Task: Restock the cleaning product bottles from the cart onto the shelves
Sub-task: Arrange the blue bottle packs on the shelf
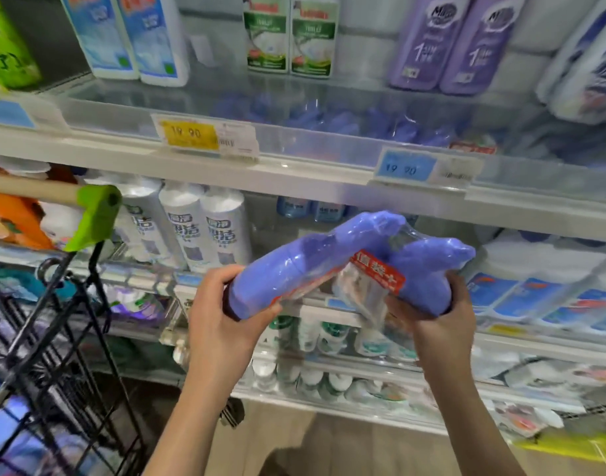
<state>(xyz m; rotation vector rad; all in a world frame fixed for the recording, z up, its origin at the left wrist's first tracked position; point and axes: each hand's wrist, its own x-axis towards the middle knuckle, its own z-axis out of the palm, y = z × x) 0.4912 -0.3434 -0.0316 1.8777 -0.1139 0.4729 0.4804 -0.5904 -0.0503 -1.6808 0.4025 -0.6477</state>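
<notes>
**Restocking, head view, read left to right.** At the left edge stands the wire cart [54,321], its green handle corner [97,218] just beside the shelving, presumably so that stock is within reach.

The left hand [222,314] grips the base end of the left bottle [294,266] of a film-wrapped twin pack [360,293]. Its fingers [226,273] curl over the bottle's body and the thumb wraps beneath. The bottle lies in the crook of the hand, neck pointing up and to the right. A red label [377,271] sits on the film between the two bottles.

The right hand [439,321] grips the base of the right bottle [428,273], fingers round its far side and thumb on the loose film at the near side. Both hands are thus clenched on the pack.

The pack is held in the air in front of the middle shelves, below the front edge of the upper shelf [294,173], touching no shelf. The two-handed hold probably steadies bottles that splay apart inside slack wrap.

Behind the upper shelf's clear front rail lie similar blue-violet bottles [329,121], above a blue price tag [406,168]. Judged by colour alone, that bay is the likely destination.
</notes>
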